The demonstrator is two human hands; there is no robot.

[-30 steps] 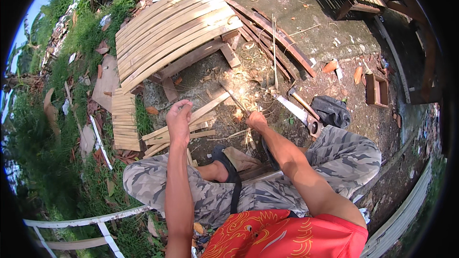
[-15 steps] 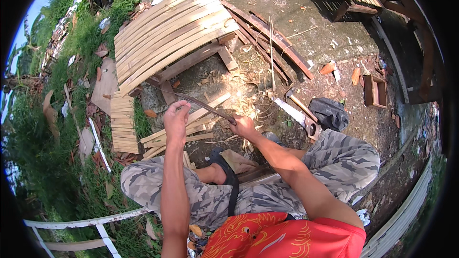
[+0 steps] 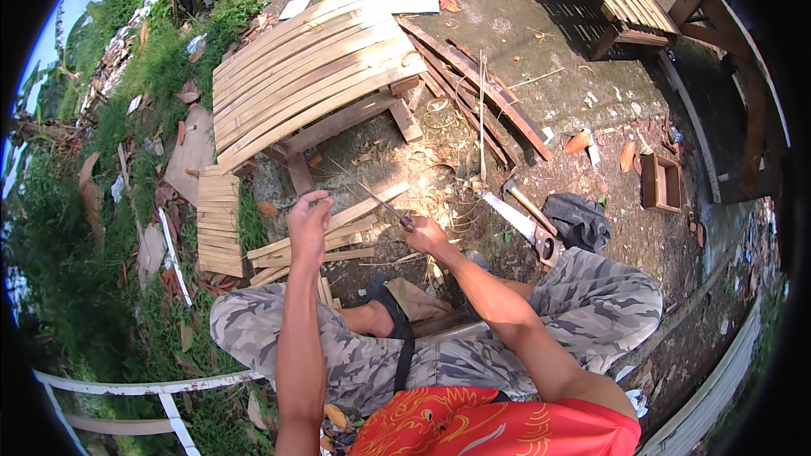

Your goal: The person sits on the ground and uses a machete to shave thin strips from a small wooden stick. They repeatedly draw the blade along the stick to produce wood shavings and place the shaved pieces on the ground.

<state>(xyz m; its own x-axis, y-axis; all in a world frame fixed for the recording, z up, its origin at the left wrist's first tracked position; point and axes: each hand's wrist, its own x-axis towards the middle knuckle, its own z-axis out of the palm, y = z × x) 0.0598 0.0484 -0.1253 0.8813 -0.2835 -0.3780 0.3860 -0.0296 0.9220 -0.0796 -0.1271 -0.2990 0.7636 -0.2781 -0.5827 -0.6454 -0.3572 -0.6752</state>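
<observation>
My right hand (image 3: 427,235) is wrapped round the dark handle of a long, narrow blade, which looks like a machete (image 3: 378,196). Its blade slants up and to the left from my fist, seen nearly edge-on. To the left of it, my left hand (image 3: 307,219) is raised with its fingers loosely bent and apart, and I see nothing between them. The blade and the left hand do not touch. Beneath both lie several pale bamboo strips (image 3: 351,255), close to my left foot (image 3: 382,314).
A slatted bamboo bench (image 3: 317,76) stands ahead on the left, a shorter slatted piece (image 3: 221,224) beside it. Right of my hands lie a handsaw (image 3: 515,213), a hammer (image 3: 532,204) and a black bag (image 3: 578,219). Dark planks (image 3: 477,89) lie farther off; a small wooden box (image 3: 661,182) is at right.
The blade has swung so that its tip points farther ahead and less to the left. My left hand stays raised in nearly the same place, and the view has shifted slightly.
</observation>
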